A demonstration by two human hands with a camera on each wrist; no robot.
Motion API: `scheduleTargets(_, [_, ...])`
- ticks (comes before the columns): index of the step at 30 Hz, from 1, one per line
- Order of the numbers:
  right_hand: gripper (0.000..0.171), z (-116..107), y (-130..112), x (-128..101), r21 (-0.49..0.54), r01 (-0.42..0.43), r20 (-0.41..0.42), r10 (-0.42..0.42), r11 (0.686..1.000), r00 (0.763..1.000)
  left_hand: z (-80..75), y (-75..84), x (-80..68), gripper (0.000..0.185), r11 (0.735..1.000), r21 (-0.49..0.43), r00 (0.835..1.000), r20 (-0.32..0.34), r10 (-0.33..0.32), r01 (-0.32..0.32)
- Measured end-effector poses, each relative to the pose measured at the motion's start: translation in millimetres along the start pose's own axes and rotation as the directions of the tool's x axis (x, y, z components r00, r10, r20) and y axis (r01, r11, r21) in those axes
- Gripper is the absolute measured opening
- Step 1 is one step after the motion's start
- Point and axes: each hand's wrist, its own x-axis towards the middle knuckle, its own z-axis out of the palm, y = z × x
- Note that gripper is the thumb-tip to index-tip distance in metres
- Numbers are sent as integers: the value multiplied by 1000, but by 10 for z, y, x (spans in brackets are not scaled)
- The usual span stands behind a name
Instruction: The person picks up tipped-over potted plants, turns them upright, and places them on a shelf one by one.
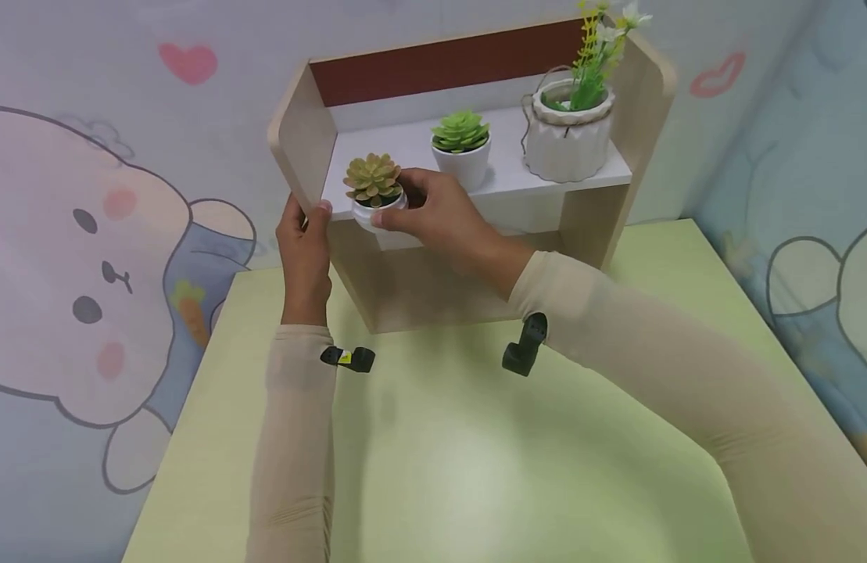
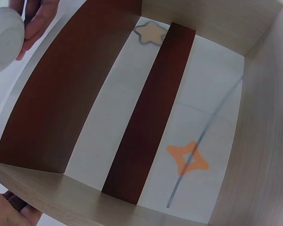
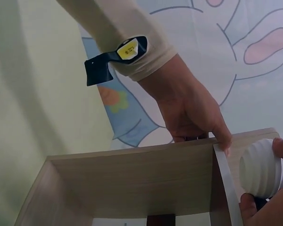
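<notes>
My right hand [image 1: 456,219] pinches the ribbed white pot of a small succulent [image 1: 373,181] with yellow-green, reddish-tipped leaves. The pot is at the front left edge of the upper board of a wooden desktop shelf [image 1: 297,133]. From below, the left wrist view shows the round underside of the white pot [image 2: 4,40] past the board's front edge. My left hand [image 1: 304,254] grips the shelf's left side panel, thumb at the front edge and the other fingers behind the panel. In the right wrist view the same left hand [image 3: 193,108] holds that corner.
On the upper board stand a green succulent [image 1: 463,152] in a white pot and, at the right, a larger white vase [image 1: 570,137] with artificial flowers. The shelf stands on a pale green table [image 1: 433,438] against a cartoon-printed wall [image 1: 145,47].
</notes>
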Motion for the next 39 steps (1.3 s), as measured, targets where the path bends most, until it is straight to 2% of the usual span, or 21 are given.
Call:
scheduleTargets(6, [56,118,-1,42,-64,20,-21,-21,998,1000,-47,-50,-16,39,1000,-5,1000,-13,17,-17])
scheduleTargets(12, [56,119,-50,131,-90,6,-56,-11,996,998,-48,-36,-4,40,1000,-15,1000,-9,19,-19])
scheduleTargets(19, [51,135,-80,263,-217,36,-74,-53,975,996,-38,-58,-15,42,1000,-17,1000,-3,4,-4])
scheduleTargets(23, [50,164,-80,323,-234,47,-81,-68,971,994,-25,-77,-19,41,1000,-29,1000,3,10,-10])
scheduleTargets(29, [50,185,-54,378,-250,21,-103,-48,968,993,-16,-102,-42,43,1000,-19,1000,-1,5,-5])
scheduleTargets(35, [50,171,-47,416,-315,-5,-108,-31,949,994,-24,-95,-40,42,1000,16,1000,6,14,-14])
scheduleTargets(39, [51,156,-58,440,-357,-20,-125,-26,934,992,-1,-67,-24,41,999,-8,999,11,34,-33])
